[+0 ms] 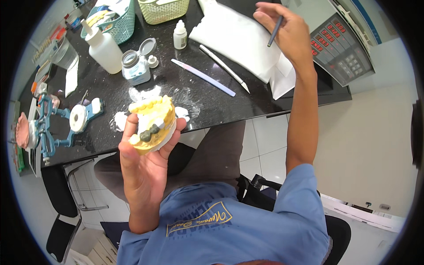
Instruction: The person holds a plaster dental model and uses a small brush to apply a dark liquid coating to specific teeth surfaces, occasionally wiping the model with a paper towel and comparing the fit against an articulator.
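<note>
My left hand (145,170) is wrapped round a yellow dental cast (164,114) with a white base, holding it tilted above the table's front edge. Dark grey teeth (149,133) show on the near side of the cast. At the upper right, my right hand (295,42) grips a slim dark pen (274,33), its tip pointing down over a white paper packet (240,39). Between the two hands, a lilac-and-pink pen-shaped tool (205,78) and a white pointed stick (224,68) lie on the black tabletop.
A blue articulator (48,117) bearing a pink cast stands far left. A white pump bottle (104,51), an open glass jar (136,68) and a dropper bottle (180,35) stand near two baskets (164,11). A panel with red digits (338,48) borders the right. White powder dusts the tabletop.
</note>
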`<control>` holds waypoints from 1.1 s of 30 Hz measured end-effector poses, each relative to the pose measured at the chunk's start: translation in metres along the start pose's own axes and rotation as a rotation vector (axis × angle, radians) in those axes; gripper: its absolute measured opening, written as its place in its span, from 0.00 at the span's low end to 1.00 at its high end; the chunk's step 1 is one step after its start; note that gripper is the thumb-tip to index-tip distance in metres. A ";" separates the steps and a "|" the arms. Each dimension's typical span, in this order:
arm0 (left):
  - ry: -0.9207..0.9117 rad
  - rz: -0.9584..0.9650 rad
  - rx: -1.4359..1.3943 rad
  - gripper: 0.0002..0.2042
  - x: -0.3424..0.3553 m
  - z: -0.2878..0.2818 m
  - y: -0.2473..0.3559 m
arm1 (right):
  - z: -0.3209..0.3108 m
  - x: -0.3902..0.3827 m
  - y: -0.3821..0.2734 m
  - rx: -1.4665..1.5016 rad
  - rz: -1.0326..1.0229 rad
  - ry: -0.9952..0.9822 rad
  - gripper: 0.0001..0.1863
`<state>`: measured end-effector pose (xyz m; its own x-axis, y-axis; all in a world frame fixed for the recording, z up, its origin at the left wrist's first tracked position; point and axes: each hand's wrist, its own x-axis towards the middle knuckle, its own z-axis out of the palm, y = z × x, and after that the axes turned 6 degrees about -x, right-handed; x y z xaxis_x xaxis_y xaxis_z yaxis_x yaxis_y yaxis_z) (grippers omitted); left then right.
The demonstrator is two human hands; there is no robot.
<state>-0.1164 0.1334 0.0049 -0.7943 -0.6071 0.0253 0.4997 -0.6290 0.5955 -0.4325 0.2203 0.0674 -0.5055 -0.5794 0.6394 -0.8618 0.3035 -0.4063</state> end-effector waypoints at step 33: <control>0.175 -0.054 0.135 0.43 -0.042 -0.001 -0.010 | 0.007 -0.030 -0.025 0.027 0.208 -0.001 0.12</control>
<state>-0.0876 0.1653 -0.0028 -0.7410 -0.6563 -0.1421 0.3977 -0.5994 0.6946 -0.3952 0.2243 0.0539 -0.6726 -0.5067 0.5393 -0.7372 0.3963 -0.5472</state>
